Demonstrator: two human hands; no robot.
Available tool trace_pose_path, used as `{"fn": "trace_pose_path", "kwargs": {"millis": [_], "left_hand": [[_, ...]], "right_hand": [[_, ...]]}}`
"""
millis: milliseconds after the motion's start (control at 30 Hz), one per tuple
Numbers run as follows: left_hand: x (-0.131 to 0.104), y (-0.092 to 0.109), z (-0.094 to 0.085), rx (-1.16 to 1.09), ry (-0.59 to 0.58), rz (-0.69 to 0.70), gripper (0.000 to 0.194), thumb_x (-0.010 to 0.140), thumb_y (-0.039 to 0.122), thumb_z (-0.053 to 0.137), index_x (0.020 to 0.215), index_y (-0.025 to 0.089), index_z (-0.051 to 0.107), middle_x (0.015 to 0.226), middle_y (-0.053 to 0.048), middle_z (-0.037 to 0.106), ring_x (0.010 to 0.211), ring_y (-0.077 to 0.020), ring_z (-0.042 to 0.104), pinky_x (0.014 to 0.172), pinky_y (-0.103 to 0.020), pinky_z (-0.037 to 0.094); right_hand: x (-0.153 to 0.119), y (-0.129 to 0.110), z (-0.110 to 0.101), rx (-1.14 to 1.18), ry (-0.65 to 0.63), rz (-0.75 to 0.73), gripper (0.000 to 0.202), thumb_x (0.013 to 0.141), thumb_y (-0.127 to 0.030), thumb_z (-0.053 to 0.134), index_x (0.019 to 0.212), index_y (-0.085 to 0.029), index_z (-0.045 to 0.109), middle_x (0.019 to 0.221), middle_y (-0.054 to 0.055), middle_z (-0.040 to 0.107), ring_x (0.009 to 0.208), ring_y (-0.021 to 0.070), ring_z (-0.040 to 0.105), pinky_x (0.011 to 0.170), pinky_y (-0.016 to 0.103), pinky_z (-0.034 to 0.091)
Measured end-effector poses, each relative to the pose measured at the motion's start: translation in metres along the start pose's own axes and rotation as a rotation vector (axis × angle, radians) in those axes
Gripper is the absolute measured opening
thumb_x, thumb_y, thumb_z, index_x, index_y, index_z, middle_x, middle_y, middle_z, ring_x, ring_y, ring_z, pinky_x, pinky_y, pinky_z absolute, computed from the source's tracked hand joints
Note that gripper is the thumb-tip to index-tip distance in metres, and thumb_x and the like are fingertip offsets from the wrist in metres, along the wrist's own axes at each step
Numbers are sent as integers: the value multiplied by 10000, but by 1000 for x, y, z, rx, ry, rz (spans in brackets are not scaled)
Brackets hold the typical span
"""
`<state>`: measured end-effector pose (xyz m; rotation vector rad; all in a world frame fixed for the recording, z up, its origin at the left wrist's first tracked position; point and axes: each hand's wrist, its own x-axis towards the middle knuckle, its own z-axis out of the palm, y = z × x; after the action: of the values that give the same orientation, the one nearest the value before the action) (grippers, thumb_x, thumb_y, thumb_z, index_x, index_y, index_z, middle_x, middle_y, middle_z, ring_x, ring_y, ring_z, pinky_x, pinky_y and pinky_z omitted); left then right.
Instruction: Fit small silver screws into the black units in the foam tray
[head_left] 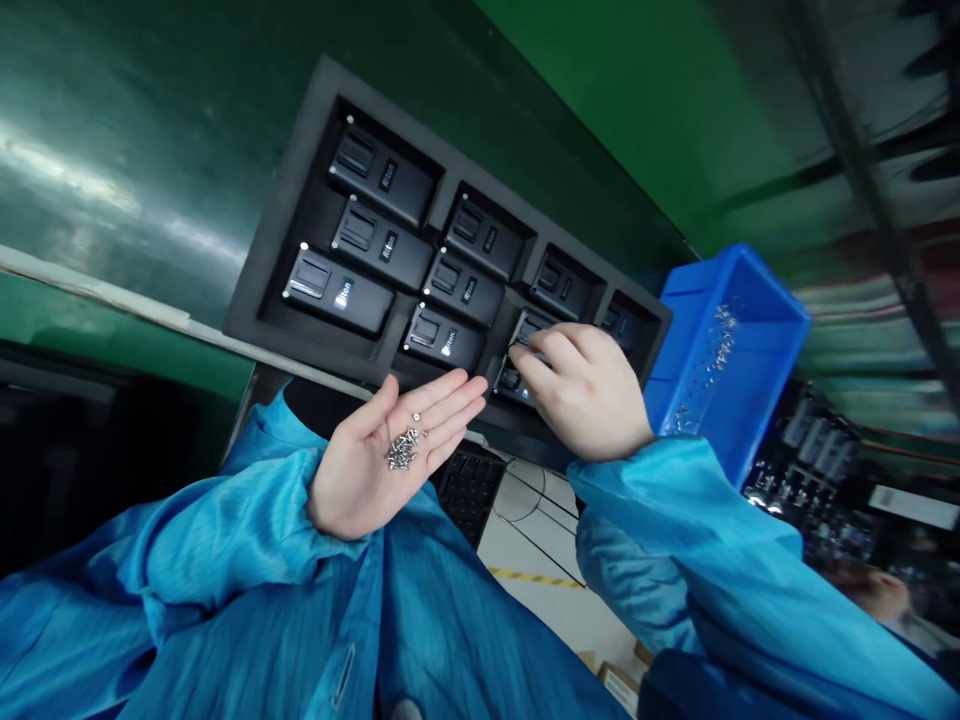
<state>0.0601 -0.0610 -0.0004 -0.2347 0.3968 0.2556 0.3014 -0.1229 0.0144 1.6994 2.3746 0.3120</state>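
Fingertips, right hand [589, 395]: bent down at the partly covered black case [514, 385], at 10 o'clock from the knuckles; whether they pinch anything, I cannot tell.
Fingers, left hand [390, 460]: released and straight, pointing to 2 o'clock, palm up.
Screws [403, 449]: small silvery heap on the left palm and finger bases, at 8 o'clock from the right fingertips.
Foam tray [255, 310]: black, at 1 o'clock from the left palm, holding black "Riton" cases [465, 285] in compartments.
Blue bin [784, 330]: at 3 o'clock from the right hand, small metal pieces [721, 345] scattered inside.
Green tabletop [187, 120]: beneath the tray.
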Motion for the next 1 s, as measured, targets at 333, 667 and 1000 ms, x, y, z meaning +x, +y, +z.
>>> {"fn": "trace_pose_path", "kwargs": {"millis": [333, 667, 1000], "left_hand": [[0, -3, 0, 24, -25, -7, 629, 1033, 485, 263, 1479, 64, 403, 1506, -130, 480, 1422, -208, 429, 1224, -357, 214], [0, -6, 3, 37, -19, -6, 623, 1035, 471, 269, 1492, 63, 382, 1509, -121, 475, 1427, -207, 422, 1228, -357, 204], [0, -6, 2, 34, -54, -16, 634, 1038, 471, 234, 1512, 67, 355, 1526, -114, 458, 1437, -204, 405, 1225, -342, 213]], "right_hand": [[-32, -15, 12, -86, 84, 153, 455, 919, -130, 498, 1356, -219, 583, 1260, 117, 650, 1116, 254, 541, 941, 405, 477], [-39, -20, 15, -129, 103, 203, 533, 915, -135, 521, 1424, -292, 508, 1368, 90, 600, 1196, 258, 533, 997, 412, 455], [-27, -33, -8, 223, 163, 389, 537, 877, -57, 481, 1388, -216, 514, 1330, 156, 575, 1191, 293, 556, 946, 460, 493]]}}
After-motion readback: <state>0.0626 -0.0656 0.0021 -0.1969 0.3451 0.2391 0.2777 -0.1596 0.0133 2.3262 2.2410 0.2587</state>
